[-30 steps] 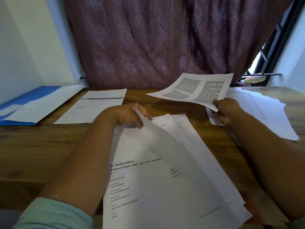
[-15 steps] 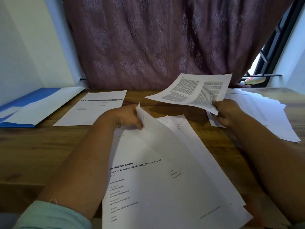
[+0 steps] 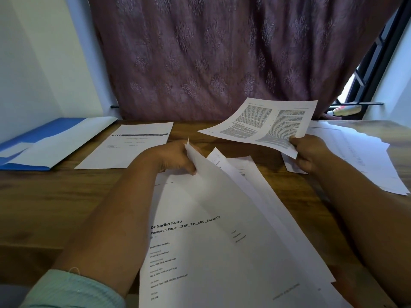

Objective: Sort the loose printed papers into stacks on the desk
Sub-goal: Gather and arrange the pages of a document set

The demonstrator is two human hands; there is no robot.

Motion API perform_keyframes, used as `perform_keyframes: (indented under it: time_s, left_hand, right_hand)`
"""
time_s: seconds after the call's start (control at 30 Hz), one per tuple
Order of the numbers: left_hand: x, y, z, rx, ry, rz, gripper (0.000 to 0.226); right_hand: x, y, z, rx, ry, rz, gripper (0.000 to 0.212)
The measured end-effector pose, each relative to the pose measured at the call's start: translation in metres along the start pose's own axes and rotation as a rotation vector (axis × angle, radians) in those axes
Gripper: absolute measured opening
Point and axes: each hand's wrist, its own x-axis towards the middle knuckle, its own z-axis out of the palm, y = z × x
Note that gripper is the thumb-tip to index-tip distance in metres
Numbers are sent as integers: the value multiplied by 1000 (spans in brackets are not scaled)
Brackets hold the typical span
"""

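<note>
In the last second my right hand (image 3: 308, 155) lifted its pinched 2-column page (image 3: 264, 124) slightly over the desk's (image 3: 55, 196) far right, while my left hand (image 3: 175, 157) peeled the pinched top sheet (image 3: 213, 196) higher off the near pile (image 3: 255, 187), so sorting continued.

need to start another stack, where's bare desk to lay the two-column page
Bare wood lies between the SRU cover sheet and the two-column page, along the curtain. More lies left of the left hand, in front of the blue folder. The right side is crowded by the spread papers.
</note>
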Motion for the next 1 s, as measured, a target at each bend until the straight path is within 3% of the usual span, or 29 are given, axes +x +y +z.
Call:
perform_keyframes:
  time_s: [0.33, 0.47, 0.67, 0.83, 0.87, 0.97, 1.0]
  left_hand:
    - [-2, 0, 3, 34, 16, 9, 50]
    - [-7, 4, 0, 3, -6, 71, 28]
    - [-19, 10, -13, -297, 131, 118, 23]
    - [-9, 7, -17, -598, 228, 286, 59]
    - [-8, 6, -17, -635, 218, 308, 57]
    - [-5, 2, -15, -625, 182, 306, 14]
    - [-3, -1, -15, -578, 161, 293, 18]
  right_hand:
    - [-6, -1, 2, 0, 7, -41, 33]
    - [-7, -2, 3, -53, 11, -71, 27]
    - [-9, -4, 2, -190, -1, -202, 19]
    - [-23, -11, 4, -549, -200, -209, 22]
    - [-28, -11, 8, -593, -285, -183, 21]
    - [-37, -7, 18, -541, -579, -29, 25]
    - [-40, -3, 21, -540, -665, 38, 30]
